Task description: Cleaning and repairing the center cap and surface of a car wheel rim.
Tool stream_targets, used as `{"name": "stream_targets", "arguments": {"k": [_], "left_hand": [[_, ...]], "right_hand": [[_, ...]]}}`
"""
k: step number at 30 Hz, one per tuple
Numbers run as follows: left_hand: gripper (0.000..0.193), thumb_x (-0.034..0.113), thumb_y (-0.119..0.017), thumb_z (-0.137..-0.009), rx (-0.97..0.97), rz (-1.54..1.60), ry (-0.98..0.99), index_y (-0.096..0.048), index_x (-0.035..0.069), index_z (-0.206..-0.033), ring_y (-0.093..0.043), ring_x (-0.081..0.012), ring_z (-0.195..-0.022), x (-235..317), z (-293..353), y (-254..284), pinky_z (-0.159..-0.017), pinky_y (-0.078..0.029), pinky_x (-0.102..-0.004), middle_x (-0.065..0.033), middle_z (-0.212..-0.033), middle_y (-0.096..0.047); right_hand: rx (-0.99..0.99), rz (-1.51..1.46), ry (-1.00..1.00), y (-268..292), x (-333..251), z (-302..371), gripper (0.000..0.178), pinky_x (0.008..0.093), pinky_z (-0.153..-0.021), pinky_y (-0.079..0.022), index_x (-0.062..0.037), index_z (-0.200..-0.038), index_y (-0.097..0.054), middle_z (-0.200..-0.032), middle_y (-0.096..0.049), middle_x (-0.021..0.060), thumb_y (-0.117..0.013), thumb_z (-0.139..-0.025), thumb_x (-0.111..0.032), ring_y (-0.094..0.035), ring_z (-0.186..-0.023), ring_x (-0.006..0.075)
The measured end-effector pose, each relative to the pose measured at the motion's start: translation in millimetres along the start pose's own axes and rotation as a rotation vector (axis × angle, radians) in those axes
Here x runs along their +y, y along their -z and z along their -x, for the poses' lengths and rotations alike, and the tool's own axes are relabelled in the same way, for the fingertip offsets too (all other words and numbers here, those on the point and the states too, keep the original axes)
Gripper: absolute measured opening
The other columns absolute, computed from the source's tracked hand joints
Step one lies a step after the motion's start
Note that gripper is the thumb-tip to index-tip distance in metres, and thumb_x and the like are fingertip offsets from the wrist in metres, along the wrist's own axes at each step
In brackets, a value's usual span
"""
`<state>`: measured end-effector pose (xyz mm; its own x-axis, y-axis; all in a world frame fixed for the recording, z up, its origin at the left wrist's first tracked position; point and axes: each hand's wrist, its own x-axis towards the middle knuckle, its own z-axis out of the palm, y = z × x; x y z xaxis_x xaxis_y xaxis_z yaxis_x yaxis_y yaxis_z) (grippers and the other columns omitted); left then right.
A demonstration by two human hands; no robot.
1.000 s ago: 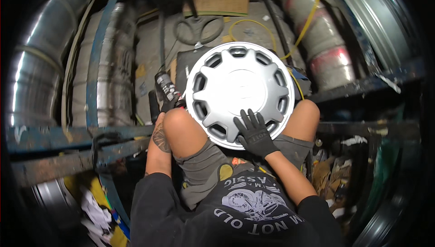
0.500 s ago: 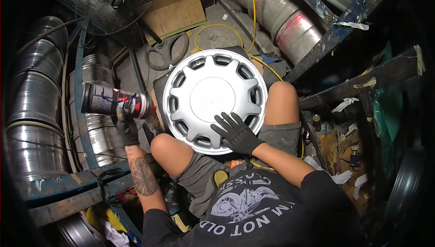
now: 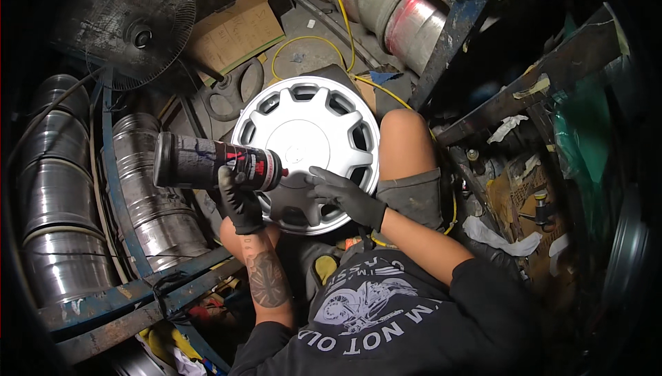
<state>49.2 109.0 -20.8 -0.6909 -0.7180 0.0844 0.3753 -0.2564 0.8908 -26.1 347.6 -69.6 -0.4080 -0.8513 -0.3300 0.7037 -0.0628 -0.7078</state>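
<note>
My left hand (image 3: pixel 241 203), in a dark glove, is closed around a large black bottle (image 3: pixel 210 162) held on its side. The bottle's small red nozzle (image 3: pixel 285 172) points right, over the silver wheel (image 3: pixel 355 159). That wheel lies face up between my knees, with a smooth round centre and openings around the rim; bottle and left hand hide its lower left part. Also gloved, my right hand (image 3: pixel 345 196) hovers at the wheel's lower right, its fingers apart and stretched toward the nozzle. It holds nothing.
Stacked metal rims (image 3: pixel 65 196) stand on the left behind a blue metal frame (image 3: pixel 121 183). A floor fan (image 3: pixel 141 36) and a cardboard box (image 3: pixel 238 27) are at the back. A yellow hose (image 3: pixel 338 7) runs past the wheel. Cluttered shelving (image 3: pixel 531 90) fills the right.
My left hand has brought the bottle right, from beside the wheel to over it. My right hand has lifted off the wheel and turned its fingers toward the nozzle. The view has shifted.
</note>
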Motion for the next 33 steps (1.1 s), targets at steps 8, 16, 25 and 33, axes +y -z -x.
{"name": "stream_targets", "arguments": {"k": [8,16,25,33], "left_hand": [[0.056,0.044,-0.067,-0.097,-0.05,0.547,0.175,-0.059,0.005,-0.136,-0.061,-0.0263,-0.121,6,-1,1,-0.111,-0.047,-0.0451,-0.0118,-0.132,-0.064],[0.054,0.04,-0.068,-0.097,-0.004,0.597,0.157,-0.059,0.004,-0.136,-0.061,-0.028,-0.122,3,2,4,-0.112,-0.047,-0.0473,-0.0126,-0.131,-0.065],[0.033,0.036,-0.055,-0.104,-0.312,0.568,0.002,-0.066,0.008,-0.117,-0.066,-0.0171,-0.103,55,21,-54,-0.102,-0.05,-0.0377,-0.0026,-0.106,-0.07],[0.047,0.039,-0.054,-0.105,0.047,0.277,-0.037,-0.058,0.003,-0.136,-0.066,-0.0228,-0.115,23,7,-2,-0.109,-0.05,-0.0407,-0.0101,-0.121,-0.07]], "right_hand": [[-0.326,-0.44,0.179,-33,-6,14,0.055,0.043,-0.112,-0.046,0.0029,-0.159,-0.024,-0.161,-0.037,0.0165,-0.039,-0.106,0.001,-0.052,-0.137,0.0314],[-0.324,-0.5,0.123,-35,0,14,0.053,0.0411,-0.112,-0.045,-0.0002,-0.158,-0.028,-0.157,-0.04,0.0136,-0.044,-0.108,-0.009,-0.055,-0.133,0.0283],[-0.242,-0.376,0.096,-16,18,11,0.059,0.0398,-0.114,-0.045,-0.0007,-0.16,-0.025,-0.164,-0.032,0.013,-0.045,-0.105,-0.004,-0.051,-0.137,0.0278],[-0.362,-0.598,-0.021,-38,6,1,0.053,0.0406,-0.111,-0.047,-0.0023,-0.155,-0.036,-0.16,-0.039,0.0123,-0.045,-0.103,-0.002,-0.054,-0.135,0.0243]]}}
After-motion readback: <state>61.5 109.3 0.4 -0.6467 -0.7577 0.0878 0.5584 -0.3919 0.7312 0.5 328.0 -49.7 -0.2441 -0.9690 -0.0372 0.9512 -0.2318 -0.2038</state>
